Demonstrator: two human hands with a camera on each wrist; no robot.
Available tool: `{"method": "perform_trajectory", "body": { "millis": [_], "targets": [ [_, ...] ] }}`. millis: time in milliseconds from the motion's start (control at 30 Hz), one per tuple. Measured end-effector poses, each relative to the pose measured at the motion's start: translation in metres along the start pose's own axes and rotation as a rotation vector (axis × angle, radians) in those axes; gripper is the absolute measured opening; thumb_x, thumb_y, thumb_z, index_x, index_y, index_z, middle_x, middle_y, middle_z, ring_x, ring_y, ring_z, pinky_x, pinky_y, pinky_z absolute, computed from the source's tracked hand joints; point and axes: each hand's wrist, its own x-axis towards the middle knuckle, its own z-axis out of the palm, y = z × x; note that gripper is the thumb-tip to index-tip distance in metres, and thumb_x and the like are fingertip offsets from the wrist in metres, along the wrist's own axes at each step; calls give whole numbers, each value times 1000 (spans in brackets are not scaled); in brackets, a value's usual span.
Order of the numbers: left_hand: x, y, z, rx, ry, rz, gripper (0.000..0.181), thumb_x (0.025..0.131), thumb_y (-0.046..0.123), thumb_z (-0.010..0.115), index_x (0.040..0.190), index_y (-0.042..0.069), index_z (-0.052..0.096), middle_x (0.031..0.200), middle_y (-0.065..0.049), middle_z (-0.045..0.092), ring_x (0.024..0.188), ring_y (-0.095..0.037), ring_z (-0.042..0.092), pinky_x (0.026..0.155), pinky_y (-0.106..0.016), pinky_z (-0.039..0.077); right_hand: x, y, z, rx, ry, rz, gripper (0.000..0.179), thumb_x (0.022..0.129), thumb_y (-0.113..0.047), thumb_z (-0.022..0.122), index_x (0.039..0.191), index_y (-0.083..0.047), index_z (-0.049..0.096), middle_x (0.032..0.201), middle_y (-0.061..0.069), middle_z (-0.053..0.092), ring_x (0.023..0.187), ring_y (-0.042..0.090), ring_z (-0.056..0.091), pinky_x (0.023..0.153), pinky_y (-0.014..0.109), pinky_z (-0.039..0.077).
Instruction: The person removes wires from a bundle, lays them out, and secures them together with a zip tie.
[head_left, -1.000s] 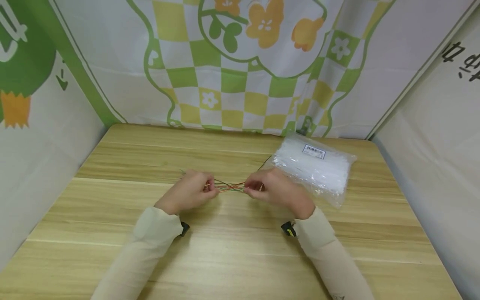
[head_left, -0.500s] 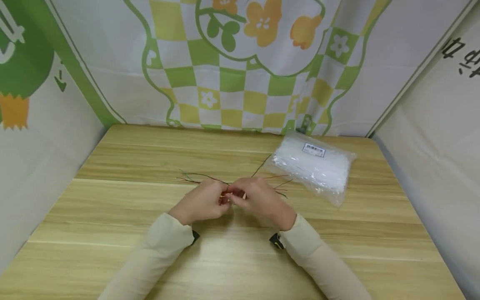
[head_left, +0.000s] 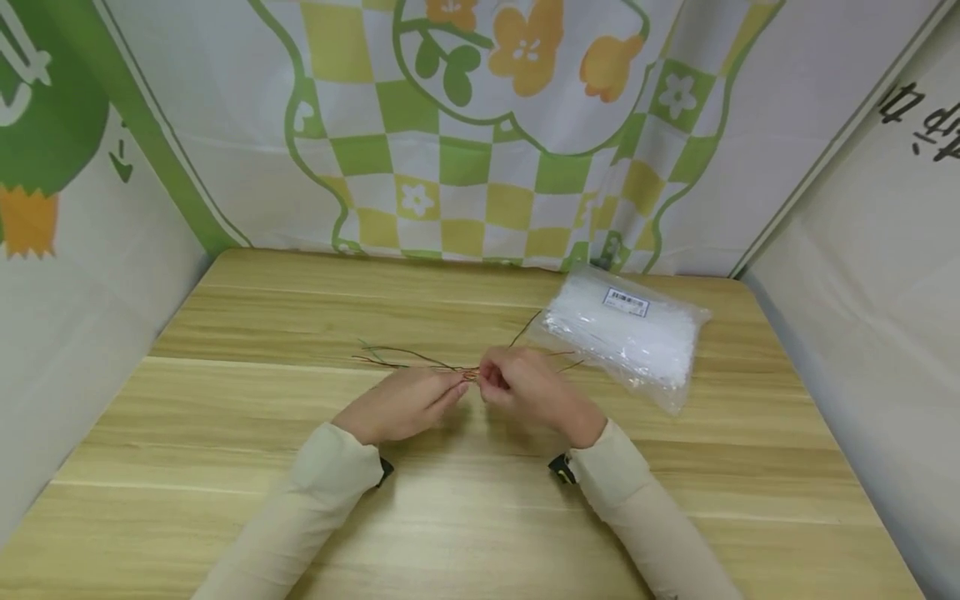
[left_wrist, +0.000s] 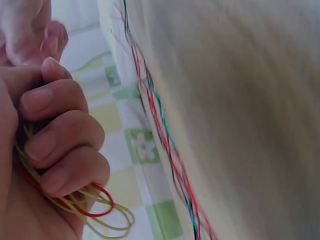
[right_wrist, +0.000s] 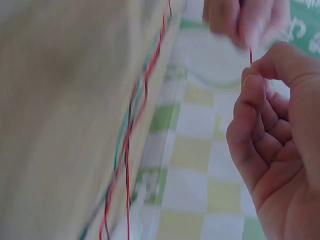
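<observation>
My left hand (head_left: 408,404) holds a small coil of yellow wire (left_wrist: 131,220) and red wire (left_wrist: 111,202), the fingers curled round it and loops sticking out below. Close by, my right hand (head_left: 536,387) pinches a thin red wire (right_wrist: 251,56) between thumb and forefinger; it runs up toward the left hand. Red, green and black wires (left_wrist: 155,102) lie loosely twisted along the wooden table behind the hands. Their loose ends (head_left: 382,348) fan out to the left, and others come out beyond the right hand. The fingertips hide where the pinched wire ends.
A clear plastic bag (head_left: 622,333) packed with thin white strips, bearing a barcode label (head_left: 627,302), lies at the back right of the wooden table (head_left: 480,517). Some wire ends reach its near edge. A checkered cloth curtain (head_left: 487,183) hangs behind the table.
The hands came together from either side of the wires, then the right hand drew slightly away to the right. The left hand has turned a little. The bag has stayed put.
</observation>
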Motion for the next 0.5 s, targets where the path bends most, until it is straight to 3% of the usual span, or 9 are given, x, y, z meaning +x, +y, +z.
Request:
{"method": "perform_trajectory", "body": {
  "millis": [167, 367, 500],
  "targets": [
    [-4, -4, -5, -19, -45, -40, 29, 115, 21, 44, 90, 14, 57, 70, 10, 38, 62, -5, 36, 68, -28, 43, -3, 12, -10, -17, 24, 58, 1, 93, -5, 73, 94, -5, 73, 81, 2, 73, 72, 9, 66, 67, 23, 56],
    [-4, -1, -6, 0, -59, -18, 27, 115, 24, 43, 108, 12, 67, 77, 9, 54, 73, -8, 53, 76, -33, 51, -1, 14, -7, -63, -28, 31, 35, 98, -31, 78, 122, -7, 72, 108, 6, 79, 93, 16, 76, 82, 33, 62],
    [-4, 0, -6, -20, -62, -17, 31, 116, 25, 42, 121, 11, 70, 95, 3, 72, 88, -12, 67, 86, -39, 57, 0, 10, -3, -41, -18, -5, 34, 98, -29, 77, 126, -10, 72, 113, 5, 79, 97, 15, 77, 85, 32, 62]
  ]
}}
